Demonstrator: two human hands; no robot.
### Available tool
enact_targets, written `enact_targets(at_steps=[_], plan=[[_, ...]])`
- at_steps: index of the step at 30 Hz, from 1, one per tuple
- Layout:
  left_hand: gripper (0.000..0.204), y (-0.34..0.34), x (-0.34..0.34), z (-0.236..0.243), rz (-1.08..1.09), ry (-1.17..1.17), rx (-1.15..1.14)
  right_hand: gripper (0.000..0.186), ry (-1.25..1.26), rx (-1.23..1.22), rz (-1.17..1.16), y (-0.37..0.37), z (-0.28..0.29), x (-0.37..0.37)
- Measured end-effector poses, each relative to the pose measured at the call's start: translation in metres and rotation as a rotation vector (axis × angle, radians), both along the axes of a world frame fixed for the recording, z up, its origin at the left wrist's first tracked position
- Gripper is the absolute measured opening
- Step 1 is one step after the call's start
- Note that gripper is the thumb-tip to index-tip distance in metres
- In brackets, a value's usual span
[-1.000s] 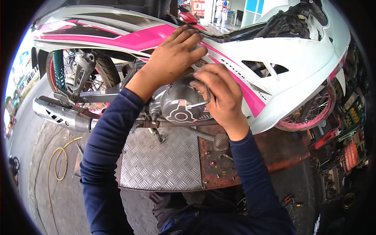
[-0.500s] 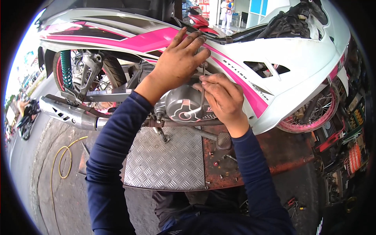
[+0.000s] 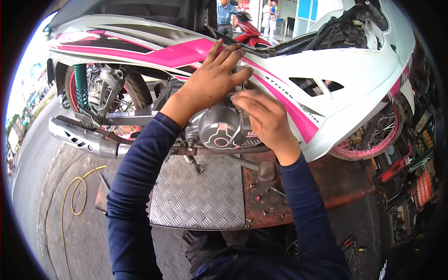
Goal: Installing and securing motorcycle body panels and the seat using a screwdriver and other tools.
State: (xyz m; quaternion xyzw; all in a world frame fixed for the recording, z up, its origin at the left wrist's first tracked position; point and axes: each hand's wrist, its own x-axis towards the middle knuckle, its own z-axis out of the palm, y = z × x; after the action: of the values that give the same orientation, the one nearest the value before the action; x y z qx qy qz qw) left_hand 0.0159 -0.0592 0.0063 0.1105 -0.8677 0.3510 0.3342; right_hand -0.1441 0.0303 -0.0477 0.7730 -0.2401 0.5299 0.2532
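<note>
While the left hand (image 3: 212, 77) lies palm-down against the pink and white side of the motorbike (image 3: 275, 63), fingers spread and thumb reaching toward the wrench, here in the head view the right hand (image 3: 268, 119) is pinching that bent silver wrench (image 3: 241, 119) between thumb and fingers! The wrench stands roughly upright in front of the round grey engine cover (image 3: 210, 123), its top end close by the left thumb, its lower end curving off to the left; what the top end meets, I cannot tell.

Below, a foot pedal (image 3: 267, 171) juts over the rusty red tabletop (image 3: 326, 186), with a patterned metal plate (image 3: 196, 200) just to its left and small bolts (image 3: 264, 213) scattered near the front edge. Over on the left runs the silver exhaust (image 3: 84, 137), with a yellow hose (image 3: 85, 189) looped on the ground. Up top, a red motorbike (image 3: 252, 35) is parked behind, and a person in a blue shirt (image 3: 225, 14) is beside it!
</note>
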Motion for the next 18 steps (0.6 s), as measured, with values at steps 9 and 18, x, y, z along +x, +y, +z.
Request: enact_targets(at_steps=[9, 18], plan=[[0.053, -0.003, -0.015, -0.009, 0.112, -0.028, -0.166, 0.029, -0.078, 0.01, -0.049, 0.013, -0.001, -0.003], [0.049, 0.005, -0.008, -0.002, 0.054, -0.032, -0.088, 0.016, 0.431, -0.187, -0.155, 0.064, 0.064, 0.0]])
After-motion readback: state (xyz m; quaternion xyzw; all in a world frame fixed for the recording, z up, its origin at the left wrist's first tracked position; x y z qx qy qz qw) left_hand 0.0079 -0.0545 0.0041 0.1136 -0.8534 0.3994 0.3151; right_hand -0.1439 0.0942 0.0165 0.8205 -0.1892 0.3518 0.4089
